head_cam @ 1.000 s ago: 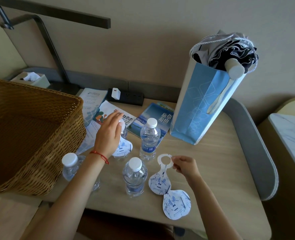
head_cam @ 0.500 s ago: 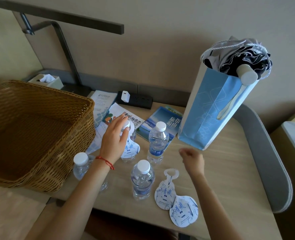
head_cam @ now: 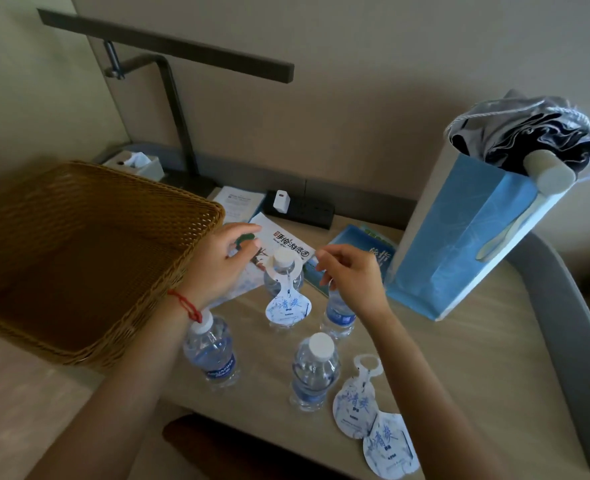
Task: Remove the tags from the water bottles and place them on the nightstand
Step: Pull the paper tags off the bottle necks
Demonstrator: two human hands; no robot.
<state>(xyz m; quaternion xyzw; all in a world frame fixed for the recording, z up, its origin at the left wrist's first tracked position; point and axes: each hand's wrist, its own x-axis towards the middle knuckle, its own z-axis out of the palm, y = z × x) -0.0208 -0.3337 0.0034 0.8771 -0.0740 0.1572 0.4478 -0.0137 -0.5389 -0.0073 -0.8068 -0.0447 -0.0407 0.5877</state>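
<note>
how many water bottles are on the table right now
4. One still tagged between the hands, one behind the right hand, one under the left wrist, one in front. The wrist could hide little else.

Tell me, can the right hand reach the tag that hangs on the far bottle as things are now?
Probably yes. The right hand is already beside the tag on the bottle's neck, with nothing between them. The left hand is at the other side.

Between your fingertips (head_cam: 252, 244) hangs a smooth paper tag (head_cam: 287, 303) (white, faintly glossy) on a clear plastic bottle (head_cam: 279, 275). Left of them sits a rough woven wicker basket (head_cam: 89, 258); beneath, a matt wood-look nightstand (head_cam: 460, 358).
</note>
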